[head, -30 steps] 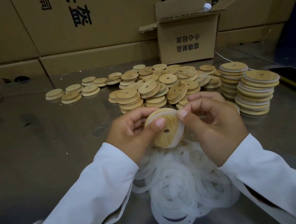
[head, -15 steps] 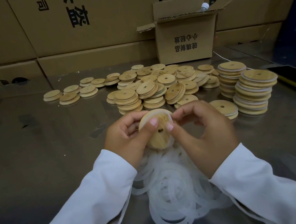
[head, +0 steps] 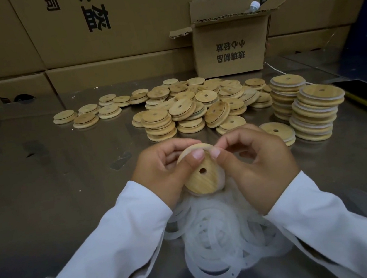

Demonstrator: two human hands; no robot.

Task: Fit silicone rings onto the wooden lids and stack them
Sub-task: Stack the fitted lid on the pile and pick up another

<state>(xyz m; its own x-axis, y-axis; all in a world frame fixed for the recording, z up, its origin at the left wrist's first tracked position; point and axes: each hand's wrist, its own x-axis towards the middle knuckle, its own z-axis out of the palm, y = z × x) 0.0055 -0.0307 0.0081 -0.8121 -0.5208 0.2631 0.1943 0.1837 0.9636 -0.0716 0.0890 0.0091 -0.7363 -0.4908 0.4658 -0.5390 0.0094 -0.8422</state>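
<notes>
Wooden lid (head: 203,177) was held above the ring pile (head: 223,240), near centre of the tabletop (head: 65,180); left hand (head: 163,172) and right hand (head: 261,170) each held its rim in a closed grip, thumbs meeting at the top edge. Against one second earlier, the lid had turned face-on; silicone ring (head: 222,177) showed only at its right edge; judged nearly seated, due for the stacks (head: 317,114) at right.

Both sleeves (head: 100,258) (white, covering the arms to the wrist) converge from the lower corners toward centre. Left hand (head: 159,175): fingers curled, thumb pressed on the face of a wooden lid (head: 204,182). Right hand (head: 262,170): fingers curled, thumb and forefinger pinching the lid's upper rim. Thumb tips lie side by side.
</notes>
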